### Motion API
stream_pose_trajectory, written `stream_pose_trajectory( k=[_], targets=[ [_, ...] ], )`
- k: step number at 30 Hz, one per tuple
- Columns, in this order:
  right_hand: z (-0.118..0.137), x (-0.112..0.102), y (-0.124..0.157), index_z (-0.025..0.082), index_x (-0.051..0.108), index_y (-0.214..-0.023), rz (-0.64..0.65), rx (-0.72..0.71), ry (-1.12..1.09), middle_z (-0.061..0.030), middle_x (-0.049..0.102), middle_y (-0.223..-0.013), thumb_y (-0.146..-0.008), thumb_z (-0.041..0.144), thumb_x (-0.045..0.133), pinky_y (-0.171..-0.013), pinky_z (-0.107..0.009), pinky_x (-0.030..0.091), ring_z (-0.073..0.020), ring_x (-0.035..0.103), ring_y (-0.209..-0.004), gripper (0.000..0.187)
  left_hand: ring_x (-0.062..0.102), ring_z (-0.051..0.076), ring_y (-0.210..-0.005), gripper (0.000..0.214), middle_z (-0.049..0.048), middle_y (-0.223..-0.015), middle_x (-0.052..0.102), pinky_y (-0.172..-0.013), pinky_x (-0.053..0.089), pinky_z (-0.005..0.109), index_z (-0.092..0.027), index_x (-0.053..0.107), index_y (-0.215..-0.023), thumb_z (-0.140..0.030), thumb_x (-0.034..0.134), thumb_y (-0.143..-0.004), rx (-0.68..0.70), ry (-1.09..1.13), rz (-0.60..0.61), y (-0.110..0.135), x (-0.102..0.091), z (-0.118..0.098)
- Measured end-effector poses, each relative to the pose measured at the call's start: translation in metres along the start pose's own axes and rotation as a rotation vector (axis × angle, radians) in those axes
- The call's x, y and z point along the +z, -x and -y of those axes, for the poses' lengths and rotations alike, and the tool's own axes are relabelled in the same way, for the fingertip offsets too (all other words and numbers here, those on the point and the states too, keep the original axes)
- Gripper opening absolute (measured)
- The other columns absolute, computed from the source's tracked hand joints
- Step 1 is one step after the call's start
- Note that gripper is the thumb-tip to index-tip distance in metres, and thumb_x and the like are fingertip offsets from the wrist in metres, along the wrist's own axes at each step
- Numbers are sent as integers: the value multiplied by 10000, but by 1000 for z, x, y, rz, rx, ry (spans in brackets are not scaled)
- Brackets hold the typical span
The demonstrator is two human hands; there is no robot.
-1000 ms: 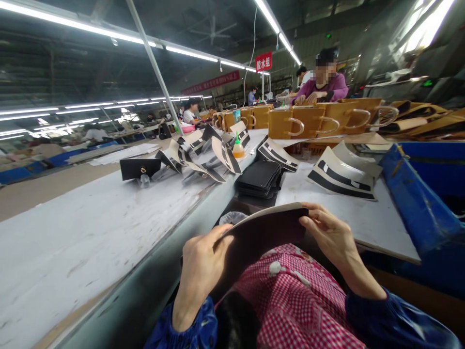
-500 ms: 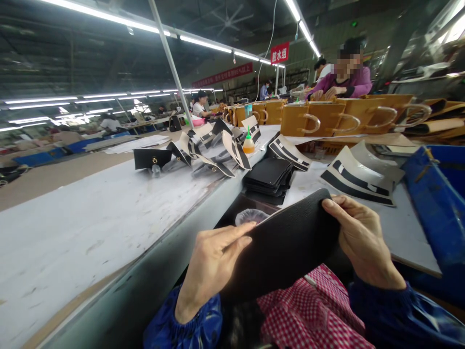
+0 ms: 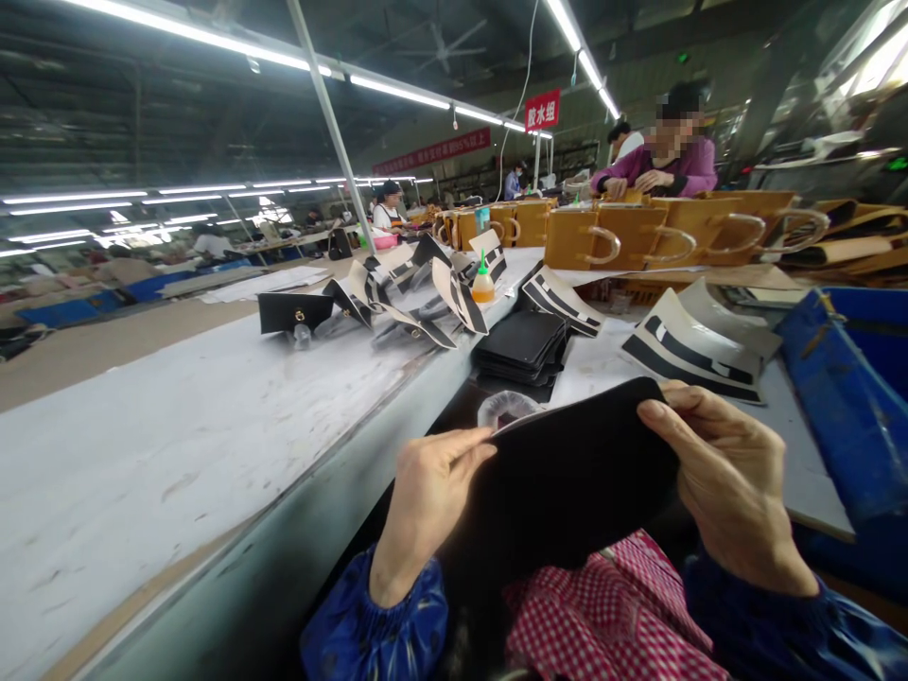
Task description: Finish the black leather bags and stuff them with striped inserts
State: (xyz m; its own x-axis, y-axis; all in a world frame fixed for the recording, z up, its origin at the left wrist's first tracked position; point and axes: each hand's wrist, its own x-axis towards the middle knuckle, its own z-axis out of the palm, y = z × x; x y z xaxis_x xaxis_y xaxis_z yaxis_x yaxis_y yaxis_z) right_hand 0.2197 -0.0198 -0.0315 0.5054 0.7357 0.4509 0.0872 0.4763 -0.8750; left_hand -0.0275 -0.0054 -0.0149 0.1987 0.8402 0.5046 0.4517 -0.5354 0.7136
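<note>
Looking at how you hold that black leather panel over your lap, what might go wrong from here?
1. The black leather panel is pinched only at its edges by the left hand and right hand; it may crease or slip.
2. The glue bottle stands among loose striped pieces; a knock could tip it.

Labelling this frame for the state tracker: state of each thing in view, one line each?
black leather panel: held up over the lap, gripped at both ends
left hand: shut on the panel's left edge
right hand: shut on its right edge
stack of black pieces: lying flat
glue bottle: upright, capped
tan bags: standing in a row
</note>
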Motion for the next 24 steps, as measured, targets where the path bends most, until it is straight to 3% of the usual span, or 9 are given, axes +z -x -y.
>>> stream_pose_trajectory(
  k=[8,14,17,20,24],
  targets=[
    [-2,4,-12,206,673,-642,68,118,-142,-13,648,-733,-644,344,868,-591,-250,482,-138,570,-651,239,744,155,-724,151,24,-863,797,-696,599,212,-162,786,-979,-130,688,-868,175,104,-23,0,10,-9],
    [2,5,-4,211,669,-679,71,-5,-68,1,640,-773,-715,327,831,-634,-245,470,-132,564,-698,203,761,183,-806,157,30,-930,803,-745,607,231,-174,785,-1002,-171,692,-876,108,97,-23,-4,17,-9],
    [0,3,-1,228,659,-702,89,-86,-5,-1,640,-811,-755,357,801,-665,-270,477,-155,574,-744,199,755,178,-762,131,20,-879,799,-698,602,225,-184,785,-965,-181,683,-883,95,85,-28,-5,23,-13],
    [-4,0,-4,241,646,-706,102,-88,12,-7,638,-810,-773,393,783,-677,-294,492,-172,575,-754,215,729,156,-679,114,17,-814,784,-640,586,215,-176,775,-935,-176,669,-892,159,73,-44,-5,25,-18],
    [-8,-1,-7,236,641,-717,99,-115,-17,5,635,-801,-789,357,774,-660,-267,485,-152,575,-735,194,737,145,-721,125,35,-844,787,-681,583,192,-144,767,-965,-150,662,-897,244,89,-46,-5,25,-21]
  ],
)
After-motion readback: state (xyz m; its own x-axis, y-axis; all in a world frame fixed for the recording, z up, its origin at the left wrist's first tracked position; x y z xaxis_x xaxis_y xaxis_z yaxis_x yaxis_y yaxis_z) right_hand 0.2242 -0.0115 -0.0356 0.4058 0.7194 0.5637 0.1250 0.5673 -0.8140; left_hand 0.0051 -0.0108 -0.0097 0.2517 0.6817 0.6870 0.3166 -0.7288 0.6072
